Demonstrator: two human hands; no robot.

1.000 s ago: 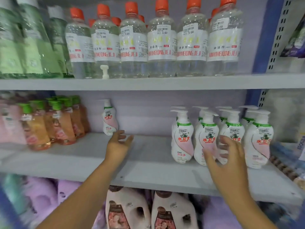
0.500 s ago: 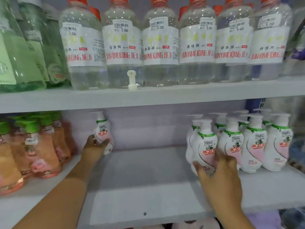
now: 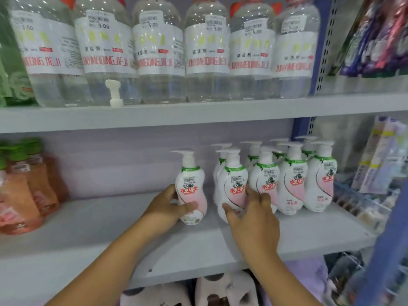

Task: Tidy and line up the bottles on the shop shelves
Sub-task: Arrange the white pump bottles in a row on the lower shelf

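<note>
Upright white-pink pump bottles [image 3: 262, 184], mid-shelf right

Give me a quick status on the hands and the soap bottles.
Left hand grips lone pump soap bottle, upright. Right hand on front bottle of the group. Shelf gap between them, nothing blocking.

Both bare forearms reaching forward and up from below, converging toward the middle. Left hand [image 3: 164, 208] wrapped around a pump bottle [image 3: 191, 191], thumb across its front, fingers hidden behind it. Right hand [image 3: 251, 214] just to the right, palm away, fingers spread and lightly curled, thumb and fingertips touching the front bottles of the group [image 3: 278, 180], not closed around any.
</note>
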